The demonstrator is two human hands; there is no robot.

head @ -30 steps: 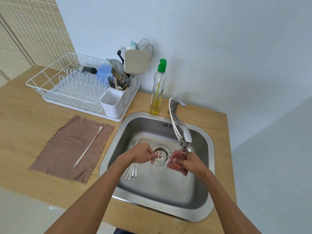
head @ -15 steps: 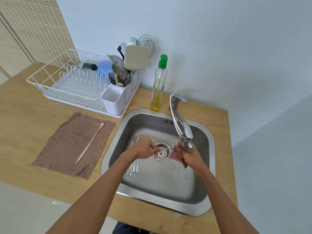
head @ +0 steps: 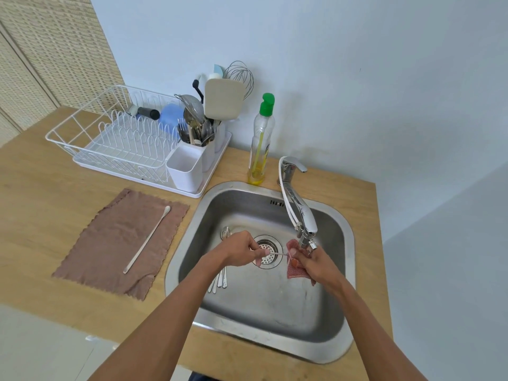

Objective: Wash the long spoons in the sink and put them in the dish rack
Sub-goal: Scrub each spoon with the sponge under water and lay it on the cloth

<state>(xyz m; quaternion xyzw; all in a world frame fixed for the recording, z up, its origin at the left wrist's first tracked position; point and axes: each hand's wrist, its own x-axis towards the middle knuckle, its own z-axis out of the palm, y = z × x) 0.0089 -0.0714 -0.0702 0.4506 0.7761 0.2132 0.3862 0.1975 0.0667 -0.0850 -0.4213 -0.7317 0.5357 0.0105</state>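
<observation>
Over the drain of the steel sink (head: 324,350), my left hand (head: 242,250) pinches one end of a thin long spoon (head: 279,253). My right hand (head: 313,261) wraps a pink scrub cloth (head: 294,268) around the spoon's other end, just below the tap's spout (head: 305,229). Several more long spoons (head: 220,281) lie on the sink floor under my left wrist. One pale long spoon (head: 147,239) lies on the brown cloth (head: 110,243) left of the sink. The white dish rack (head: 110,138) stands at the back left.
A white cutlery holder (head: 185,169) full of utensils stands at the rack's right end. A dish soap bottle (head: 259,144) with a green cap stands behind the sink, beside the tap. The wooden counter (head: 33,193) ends at a wall behind.
Both hands have stayed over the drain, and the pink cloth has slid along the spoon away from my left hand, baring more of the handle. The view has tilted slightly.
</observation>
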